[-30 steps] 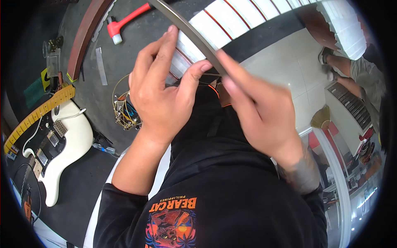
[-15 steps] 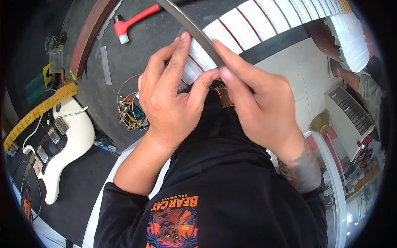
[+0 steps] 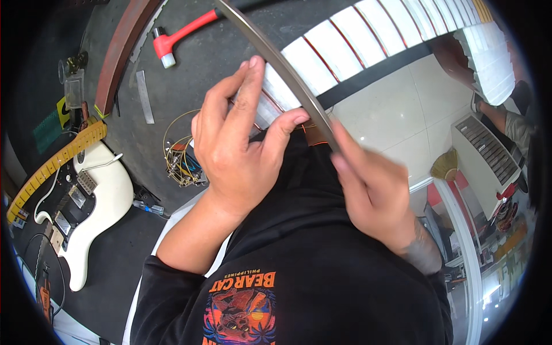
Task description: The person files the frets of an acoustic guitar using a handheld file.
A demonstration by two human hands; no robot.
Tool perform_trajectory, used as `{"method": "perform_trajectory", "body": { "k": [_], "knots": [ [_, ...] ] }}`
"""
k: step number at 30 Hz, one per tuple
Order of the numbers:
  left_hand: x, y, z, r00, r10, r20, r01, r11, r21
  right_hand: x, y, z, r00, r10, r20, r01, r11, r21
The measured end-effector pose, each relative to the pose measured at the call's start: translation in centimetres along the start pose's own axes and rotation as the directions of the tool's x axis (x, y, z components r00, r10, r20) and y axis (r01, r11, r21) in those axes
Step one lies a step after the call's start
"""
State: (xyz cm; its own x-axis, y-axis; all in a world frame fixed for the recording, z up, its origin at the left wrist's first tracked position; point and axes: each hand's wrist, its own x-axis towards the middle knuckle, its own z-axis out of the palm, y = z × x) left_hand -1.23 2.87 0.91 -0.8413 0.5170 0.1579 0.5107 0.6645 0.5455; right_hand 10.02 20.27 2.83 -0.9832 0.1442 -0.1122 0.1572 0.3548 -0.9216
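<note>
A guitar neck point(image 3: 360, 40) runs from upper right toward me, its fingerboard covered in white tape with thin reddish-dark fret lines between the strips. A long, narrow metal file point(image 3: 293, 77) lies slantwise across it. My right hand point(image 3: 376, 190), slightly blurred, pinches the file's near end between thumb and fingers. My left hand point(image 3: 238, 135) spans the taped neck beside the file, fingers stretched out and thumb apart. Its fingertips are close to the file's edge; whether they press on it I cannot tell. The file's far end passes over a hammer's dark handle.
A red hammer point(image 3: 164, 49) and a small steel ruler point(image 3: 145, 98) lie on the dark bench mat. Coiled strings with tuners point(image 3: 184, 164) are left of my left hand. A white electric guitar point(image 3: 106, 201) rests at left. A person's arm point(image 3: 494, 112) shows at far right.
My right hand has drawn the file toward me and to the right, so its near end sits lower. My left hand stays nearly in place.
</note>
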Motion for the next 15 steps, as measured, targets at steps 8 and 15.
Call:
{"method": "perform_trajectory", "body": {
  "k": [8,15],
  "knots": [
    [0.1,0.1,-0.2,1.0,-0.013,0.001,0.013,1.0,0.027,1.8,-0.7,0.1,0.999,0.044,0.009,-0.045,0.999,0.011],
    [0.0,0.1,-0.2,1.0,0.013,-0.01,-0.013,1.0,0.019,-7.9,1.3,-2.1,0.998,0.06,0.009,-0.059,0.997,-0.045]
  ]
}}
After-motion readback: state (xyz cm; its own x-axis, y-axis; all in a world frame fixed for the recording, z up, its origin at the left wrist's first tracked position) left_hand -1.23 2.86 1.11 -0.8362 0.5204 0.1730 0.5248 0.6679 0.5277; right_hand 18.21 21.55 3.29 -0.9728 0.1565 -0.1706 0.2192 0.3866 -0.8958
